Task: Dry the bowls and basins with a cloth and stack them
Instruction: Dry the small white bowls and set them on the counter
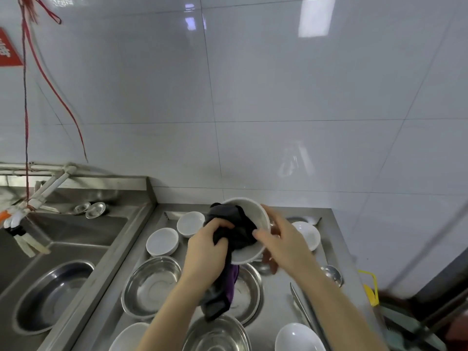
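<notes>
While aloft, bowl [256, 211], cloth [240, 230] between hands [205, 249] [285, 243]

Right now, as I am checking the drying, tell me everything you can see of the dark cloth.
The dark cloth looks soft, charcoal grey with a purple face showing on its hanging end. Its upper part is bunched inside the tilted white bowl, gripped by the left hand; the rest droops under that wrist, over a steel basin. The right hand holds the bowl.

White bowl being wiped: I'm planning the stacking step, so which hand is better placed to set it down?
Likely right: the right hand grips the white bowl, while the left hand clutches the cloth.
</notes>
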The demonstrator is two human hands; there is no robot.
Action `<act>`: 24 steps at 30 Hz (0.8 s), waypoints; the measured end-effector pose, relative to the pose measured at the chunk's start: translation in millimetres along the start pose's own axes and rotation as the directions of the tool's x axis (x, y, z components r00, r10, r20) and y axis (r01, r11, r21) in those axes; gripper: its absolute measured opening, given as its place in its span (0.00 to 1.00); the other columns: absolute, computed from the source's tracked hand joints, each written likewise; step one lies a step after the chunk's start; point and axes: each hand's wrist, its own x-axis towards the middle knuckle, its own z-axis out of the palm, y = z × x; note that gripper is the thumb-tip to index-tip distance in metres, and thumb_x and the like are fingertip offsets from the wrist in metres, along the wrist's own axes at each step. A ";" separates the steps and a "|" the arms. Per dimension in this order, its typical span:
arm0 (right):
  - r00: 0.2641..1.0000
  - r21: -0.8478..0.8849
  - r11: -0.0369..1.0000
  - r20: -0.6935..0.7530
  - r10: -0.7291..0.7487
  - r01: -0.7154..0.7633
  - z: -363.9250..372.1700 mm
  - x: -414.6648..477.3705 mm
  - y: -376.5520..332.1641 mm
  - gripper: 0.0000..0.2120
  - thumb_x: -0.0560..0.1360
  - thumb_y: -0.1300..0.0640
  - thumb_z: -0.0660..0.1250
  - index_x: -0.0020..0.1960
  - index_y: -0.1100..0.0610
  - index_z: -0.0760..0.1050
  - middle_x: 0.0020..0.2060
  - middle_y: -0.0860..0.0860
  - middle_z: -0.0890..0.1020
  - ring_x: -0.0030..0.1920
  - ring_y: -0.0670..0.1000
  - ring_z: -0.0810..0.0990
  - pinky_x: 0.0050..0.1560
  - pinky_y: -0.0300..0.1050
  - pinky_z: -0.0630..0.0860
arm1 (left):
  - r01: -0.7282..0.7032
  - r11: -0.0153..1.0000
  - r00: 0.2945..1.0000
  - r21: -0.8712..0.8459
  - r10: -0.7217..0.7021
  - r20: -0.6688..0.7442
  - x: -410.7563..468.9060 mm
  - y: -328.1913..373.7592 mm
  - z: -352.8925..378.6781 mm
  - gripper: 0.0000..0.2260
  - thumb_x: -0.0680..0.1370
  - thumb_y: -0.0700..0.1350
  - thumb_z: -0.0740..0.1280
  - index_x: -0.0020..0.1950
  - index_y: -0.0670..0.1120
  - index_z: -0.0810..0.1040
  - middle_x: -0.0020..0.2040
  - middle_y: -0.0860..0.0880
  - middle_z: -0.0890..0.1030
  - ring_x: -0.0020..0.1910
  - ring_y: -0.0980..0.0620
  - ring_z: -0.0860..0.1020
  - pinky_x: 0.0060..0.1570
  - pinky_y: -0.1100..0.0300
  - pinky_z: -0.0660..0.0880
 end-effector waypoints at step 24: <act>0.971 0.119 0.991 -0.238 -0.037 0.067 43.7 -2.9 2.9 0.24 0.74 0.62 0.67 0.66 0.45 0.71 0.40 0.42 0.80 0.42 0.41 0.80 0.50 0.45 0.79 | 0.016 1.000 0.998 -0.010 -0.016 -0.061 16.0 10.4 -6.7 0.15 0.74 0.34 0.62 0.53 0.52 0.78 0.45 0.60 0.78 0.45 0.66 0.74 0.40 0.78 0.67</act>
